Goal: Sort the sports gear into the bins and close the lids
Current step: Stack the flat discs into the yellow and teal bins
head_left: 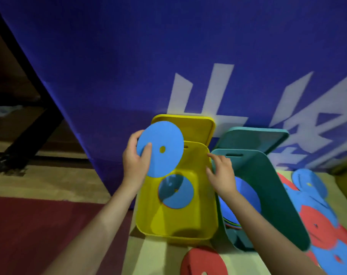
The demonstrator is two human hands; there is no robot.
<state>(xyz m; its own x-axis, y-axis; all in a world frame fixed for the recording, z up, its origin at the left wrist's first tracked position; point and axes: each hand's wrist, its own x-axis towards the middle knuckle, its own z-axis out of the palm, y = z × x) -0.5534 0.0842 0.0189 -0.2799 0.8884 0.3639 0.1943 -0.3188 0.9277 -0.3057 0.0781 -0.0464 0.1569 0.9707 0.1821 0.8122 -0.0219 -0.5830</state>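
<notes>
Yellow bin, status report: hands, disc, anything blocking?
Left hand holds blue disc over open yellow bin. Right hand open at its rim. One blue disc inside. Nothing blocking.

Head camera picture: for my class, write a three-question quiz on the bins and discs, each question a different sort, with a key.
1. True or false: the left hand holds a blue disc above the yellow bin.
2. Multiple choice: the right hand is A) gripping a red disc, B) empty, at the rim between the yellow bin and the green bin, C) out of view.
3. Fill in: the lids of both bins are ____.

Key: 1 true; 2 B; 3 open.
</notes>
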